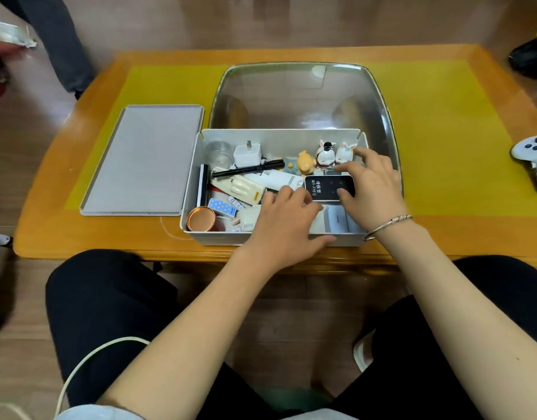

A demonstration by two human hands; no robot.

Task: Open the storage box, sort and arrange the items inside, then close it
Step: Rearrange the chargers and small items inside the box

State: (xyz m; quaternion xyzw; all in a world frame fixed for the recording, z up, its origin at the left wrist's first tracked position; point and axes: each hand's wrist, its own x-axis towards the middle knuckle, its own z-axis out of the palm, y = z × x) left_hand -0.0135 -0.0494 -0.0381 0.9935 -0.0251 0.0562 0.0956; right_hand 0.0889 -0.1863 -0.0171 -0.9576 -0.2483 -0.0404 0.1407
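Observation:
The grey storage box (pixel 191 183) stands open on the table, its clear lid (pixel 303 95) tipped up behind it. Inside lie a black pen (pixel 249 169), a white charger plug (pixel 247 155), a copper cup (pixel 200 219), a clear glass (pixel 218 151), small animal figurines (pixel 325 154) and a black-faced Wi-Fi device (pixel 325 187). My right hand (pixel 372 189) holds the Wi-Fi device, thumb on its face and fingers round its right end. My left hand (pixel 284 221) reaches into the box, its fingers at the device's left end, covering items beneath.
A flat grey tray (pixel 143 160) lies left of the box on the yellow mat (pixel 443 131). A white game controller (pixel 534 159) sits at the table's right edge. The wooden table's front edge runs just before my knees.

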